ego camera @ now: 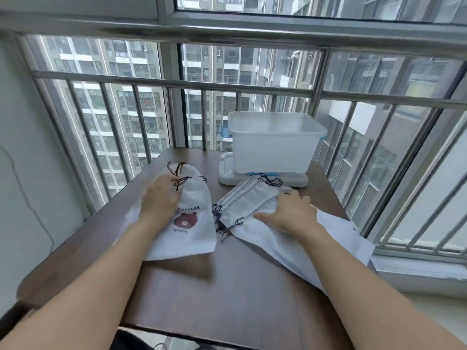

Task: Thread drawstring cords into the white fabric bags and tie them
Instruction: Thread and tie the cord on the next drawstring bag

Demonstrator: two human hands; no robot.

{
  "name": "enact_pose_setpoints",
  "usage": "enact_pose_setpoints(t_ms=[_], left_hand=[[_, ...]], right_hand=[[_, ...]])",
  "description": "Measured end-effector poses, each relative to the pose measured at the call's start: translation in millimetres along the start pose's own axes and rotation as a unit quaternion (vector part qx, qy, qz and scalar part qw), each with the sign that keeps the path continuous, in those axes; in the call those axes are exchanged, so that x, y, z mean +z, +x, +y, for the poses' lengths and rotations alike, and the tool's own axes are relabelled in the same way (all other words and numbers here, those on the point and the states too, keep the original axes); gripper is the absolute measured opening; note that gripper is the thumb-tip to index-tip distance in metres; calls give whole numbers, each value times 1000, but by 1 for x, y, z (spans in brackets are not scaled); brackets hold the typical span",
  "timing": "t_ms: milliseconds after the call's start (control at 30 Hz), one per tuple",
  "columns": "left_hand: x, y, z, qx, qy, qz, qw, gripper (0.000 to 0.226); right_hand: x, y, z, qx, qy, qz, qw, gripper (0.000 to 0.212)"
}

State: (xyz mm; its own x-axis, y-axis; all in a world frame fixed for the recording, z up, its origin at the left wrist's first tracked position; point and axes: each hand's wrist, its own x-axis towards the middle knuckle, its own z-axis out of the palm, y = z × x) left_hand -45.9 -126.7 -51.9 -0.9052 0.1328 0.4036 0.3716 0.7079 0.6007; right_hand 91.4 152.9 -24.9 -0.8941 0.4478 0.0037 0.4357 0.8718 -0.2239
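A white fabric bag with a brown bear print (pixel 194 231) lies on the left of the dark wooden table (pixel 227 294), its neck gathered and dark drawstring cords (pixel 180 181) sticking out at the top. My left hand (pixel 159 200) rests flat on this bag near its neck. To the right lies a stack of several white bags (pixel 252 195) fanned out, with dark cord ends (pixel 227 226) at their left edge. My right hand (pixel 290 213) presses down on the stack, fingers spread over the fabric.
A translucent white plastic bin (pixel 273 142) stands on its lid (pixel 227 173) at the table's far edge. A metal window railing (pixel 177 84) runs close behind and to the right. A white wall is on the left.
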Motion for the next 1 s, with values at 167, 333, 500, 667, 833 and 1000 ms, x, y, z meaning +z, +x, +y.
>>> enact_pose_setpoints(t_ms=[167, 333, 500, 667, 833, 1000], left_hand=[[-5, 11, -1, 51, -49, 27, 997, 21], [-22, -2, 58, 156, -48, 138, 977, 30], [-2, -32, 98, 142, 143, -176, 963, 69], [4, -27, 66, 79, 150, -173, 970, 61], [10, -21, 62, 112, 182, -118, 970, 58], [13, -19, 126, -34, -214, -192, 957, 52]], right_hand=[[0, 18, -19, 69, 21, 19, 997, 98], [3, 26, -20, 74, 112, 68, 989, 48], [-8, 15, -7, 30, 213, 153, 965, 27], [-39, 12, 21, -27, 455, 44, 889, 12], [-25, 15, 33, -1, 590, 11, 807, 60], [-16, 12, 32, -30, 631, 39, 775, 81]])
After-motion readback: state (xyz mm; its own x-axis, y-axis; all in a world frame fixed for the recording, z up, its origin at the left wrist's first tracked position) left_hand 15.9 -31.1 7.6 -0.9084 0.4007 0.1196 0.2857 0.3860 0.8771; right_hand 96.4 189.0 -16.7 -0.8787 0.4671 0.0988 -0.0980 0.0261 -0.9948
